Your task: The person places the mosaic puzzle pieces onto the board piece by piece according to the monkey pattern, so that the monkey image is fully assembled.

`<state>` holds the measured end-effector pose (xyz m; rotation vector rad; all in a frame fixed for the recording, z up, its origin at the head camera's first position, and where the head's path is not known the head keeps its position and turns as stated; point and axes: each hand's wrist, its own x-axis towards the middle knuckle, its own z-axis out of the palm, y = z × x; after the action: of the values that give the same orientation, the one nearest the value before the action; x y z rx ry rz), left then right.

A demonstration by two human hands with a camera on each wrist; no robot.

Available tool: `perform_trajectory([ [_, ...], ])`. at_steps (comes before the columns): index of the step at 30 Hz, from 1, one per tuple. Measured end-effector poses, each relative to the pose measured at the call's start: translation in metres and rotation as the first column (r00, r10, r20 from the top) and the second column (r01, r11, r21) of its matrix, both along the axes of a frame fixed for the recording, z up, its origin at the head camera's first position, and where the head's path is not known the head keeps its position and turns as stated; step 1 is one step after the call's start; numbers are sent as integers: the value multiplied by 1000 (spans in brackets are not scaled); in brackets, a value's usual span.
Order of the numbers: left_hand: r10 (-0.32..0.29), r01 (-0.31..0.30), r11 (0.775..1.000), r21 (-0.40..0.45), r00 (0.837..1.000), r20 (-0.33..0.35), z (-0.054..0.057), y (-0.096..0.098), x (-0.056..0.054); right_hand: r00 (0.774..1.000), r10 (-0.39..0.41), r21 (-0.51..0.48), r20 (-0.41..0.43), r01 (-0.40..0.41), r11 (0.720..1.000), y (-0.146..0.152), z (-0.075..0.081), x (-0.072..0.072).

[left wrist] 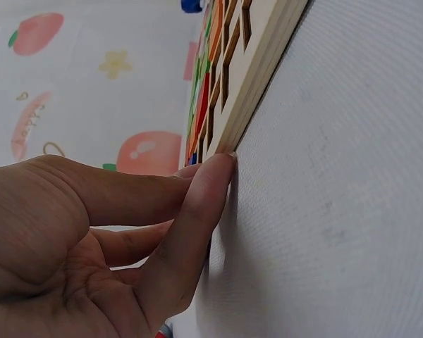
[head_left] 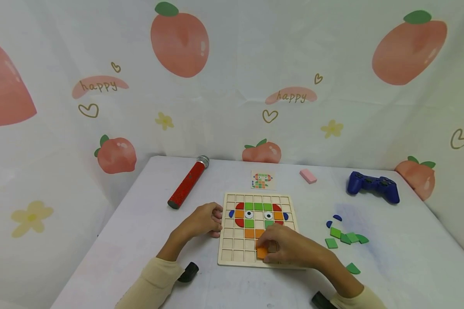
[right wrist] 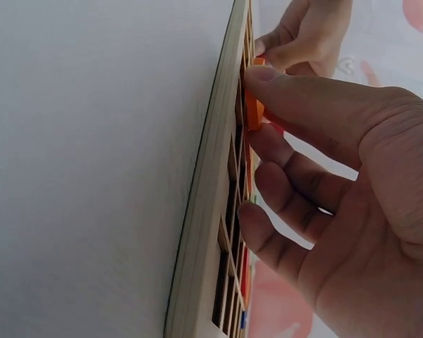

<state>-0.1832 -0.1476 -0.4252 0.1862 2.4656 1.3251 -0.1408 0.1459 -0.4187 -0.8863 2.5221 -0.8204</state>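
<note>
A wooden grid board (head_left: pixel 232 253) lies on the table, partly filled with red, green, orange and blue pieces and two eye pieces (head_left: pixel 248 214). My left hand (head_left: pixel 205 221) holds the board at its left edge; in the left wrist view the thumb and a finger (left wrist: pixel 211 190) meet at the rim. Over the lower middle cells, my right hand (head_left: pixel 286 245) pinches an orange square tile (head_left: pixel 261 253) between thumb and fingers. The right wrist view has this orange tile (right wrist: pixel 254 105) tilted on edge at the grid, the other fingers (right wrist: pixel 275 232) bent beside the board.
Loose green tiles (head_left: pixel 331 243) and blue half-round pieces (head_left: pixel 337 218) lie right of the board. A small pattern card (head_left: pixel 264 180), pink block (head_left: pixel 308 176), blue game controller (head_left: pixel 372 186) and red microphone (head_left: pixel 187 184) sit farther back.
</note>
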Motion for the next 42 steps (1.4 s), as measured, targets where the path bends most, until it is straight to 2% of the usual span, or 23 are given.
perform_trajectory([
  [17, 0, 0, 1000, 15, 1000, 14, 2, 0, 1, 1000, 25, 19, -7, -25, 1000, -2, 1, 3],
  [30, -9, 9, 1000, -17, 1000, -5, 1, -1, -1, 999, 13, -21, 41, -12, 1000, -1, 2, 1],
  [35, -6, 6, 1000, -20, 1000, -7, 0, -1, -1, 999, -20, -46, 27, 21, 999, 13, 6, -7],
  [42, -4, 4, 1000, -15, 1000, 1, 0, 0, -1, 991, -132, -77, 30, 134, 988, 50, 14, -21],
])
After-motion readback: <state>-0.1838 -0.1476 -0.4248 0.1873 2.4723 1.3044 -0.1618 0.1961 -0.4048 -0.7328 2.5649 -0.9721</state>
